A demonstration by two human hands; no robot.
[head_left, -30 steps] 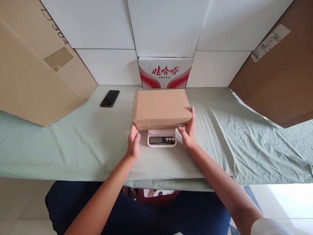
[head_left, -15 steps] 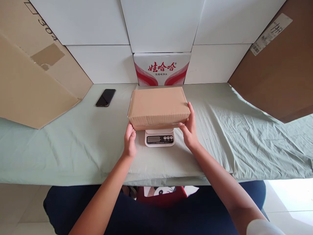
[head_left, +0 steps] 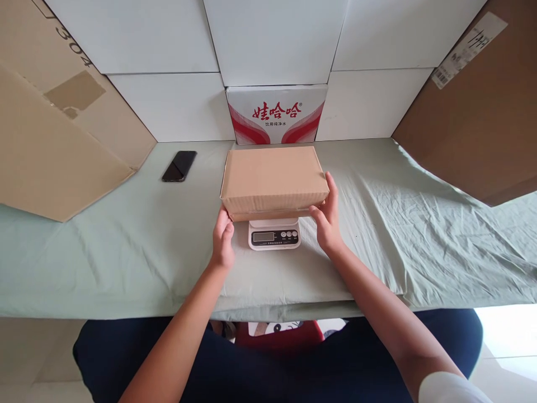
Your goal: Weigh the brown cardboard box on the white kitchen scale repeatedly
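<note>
A closed brown cardboard box (head_left: 274, 173) sits over a small white kitchen scale (head_left: 274, 235), hiding the scale's platform. I cannot tell whether the box rests on the platform or is held just above it. My left hand (head_left: 223, 240) grips the box's near left corner, its fingers partly hidden under the edge. At the near right corner my right hand (head_left: 328, 215) holds on, thumb on the front face and fingers along the right side. The scale's display and buttons face me; no digits are readable on it.
A black phone (head_left: 179, 166) lies left on the green cloth (head_left: 126, 240). Behind the box stands a white-and-red carton (head_left: 277, 115) against white panels (head_left: 168, 106). Large cardboard sheets flank the table at left (head_left: 75, 151) and right (head_left: 482, 123).
The view has shifted slightly. Both hands keep their hold on the box, which stays over the scale with hardly any movement.
</note>
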